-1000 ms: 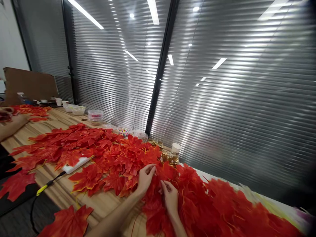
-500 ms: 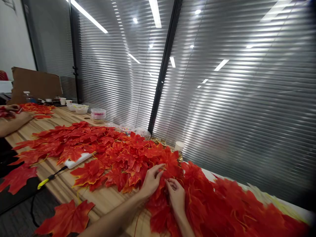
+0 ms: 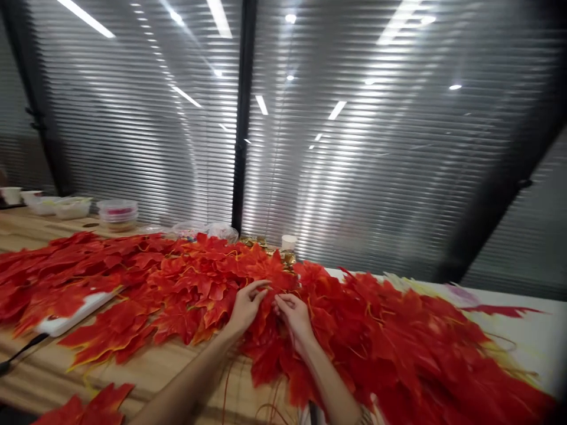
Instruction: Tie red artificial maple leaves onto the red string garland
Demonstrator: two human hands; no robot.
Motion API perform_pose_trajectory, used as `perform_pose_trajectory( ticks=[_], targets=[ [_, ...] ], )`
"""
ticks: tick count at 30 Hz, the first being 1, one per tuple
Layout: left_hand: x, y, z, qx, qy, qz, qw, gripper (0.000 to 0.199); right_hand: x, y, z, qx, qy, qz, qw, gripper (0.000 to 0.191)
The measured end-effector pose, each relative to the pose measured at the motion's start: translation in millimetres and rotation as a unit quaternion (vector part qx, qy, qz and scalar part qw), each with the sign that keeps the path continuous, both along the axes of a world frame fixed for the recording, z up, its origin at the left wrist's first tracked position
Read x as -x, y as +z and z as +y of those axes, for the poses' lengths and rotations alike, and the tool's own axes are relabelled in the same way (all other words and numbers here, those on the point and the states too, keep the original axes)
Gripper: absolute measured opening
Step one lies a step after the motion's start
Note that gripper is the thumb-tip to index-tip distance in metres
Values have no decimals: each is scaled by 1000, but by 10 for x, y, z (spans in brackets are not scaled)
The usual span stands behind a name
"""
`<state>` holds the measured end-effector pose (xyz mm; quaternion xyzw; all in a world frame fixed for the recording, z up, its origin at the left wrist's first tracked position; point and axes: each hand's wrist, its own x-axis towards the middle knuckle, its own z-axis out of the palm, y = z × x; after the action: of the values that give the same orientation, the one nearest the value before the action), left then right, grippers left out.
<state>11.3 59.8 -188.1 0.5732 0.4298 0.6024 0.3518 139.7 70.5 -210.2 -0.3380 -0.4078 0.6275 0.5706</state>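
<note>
Red artificial maple leaves (image 3: pixel 212 289) with yellow edges and stems lie in a long heap across the table. My left hand (image 3: pixel 245 307) is at the heap's middle, thumb and forefinger pinched at a leaf's edge. Close beside it on the right, my right hand (image 3: pixel 296 319) has its fingertips pressed together over the leaves. What it pinches is too small to make out, perhaps a thin stem or cord. Several leaves hang down just below both hands. A thin brown cord (image 3: pixel 225 386) runs over the wood below my wrists.
A white power strip (image 3: pixel 73 316) with a black cable lies among the leaves at left. Along the back stand stacked clear tubs (image 3: pixel 117 213), plastic bags (image 3: pixel 221 231) and a white paper cup (image 3: pixel 289 242). Slatted blinds (image 3: pixel 354 177) rise behind the table.
The view has turned right, so the co-worker's arms and the cardboard at far left are out of sight. Both hands stay close together over the same part of the heap.
</note>
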Motion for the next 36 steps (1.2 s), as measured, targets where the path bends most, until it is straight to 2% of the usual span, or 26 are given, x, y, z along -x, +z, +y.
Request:
perform_pose_trajectory(
  ticks=[4, 9, 15, 25, 36],
  targets=[
    [-11, -32, 31, 19, -15, -4, 1000, 30, 6, 105, -18, -2, 6, 26, 1000, 33],
    [-32, -87, 38, 37, -46, 12, 998, 39, 3, 125, -14, -26, -58, -17, 998, 31],
    [-45, -87, 30, 39, -29, 33, 998, 42, 3, 134, -17, -73, -112, -46, 990, 24],
    [-51, -34, -10, 36, -11, 43, 998, 35, 6, 139, -36, -150, -137, -112, 973, 17],
    [-51, -36, 5, 32, -3, 38, 999, 33, -9, 135, -26, -178, -138, -146, 963, 15]
  ],
)
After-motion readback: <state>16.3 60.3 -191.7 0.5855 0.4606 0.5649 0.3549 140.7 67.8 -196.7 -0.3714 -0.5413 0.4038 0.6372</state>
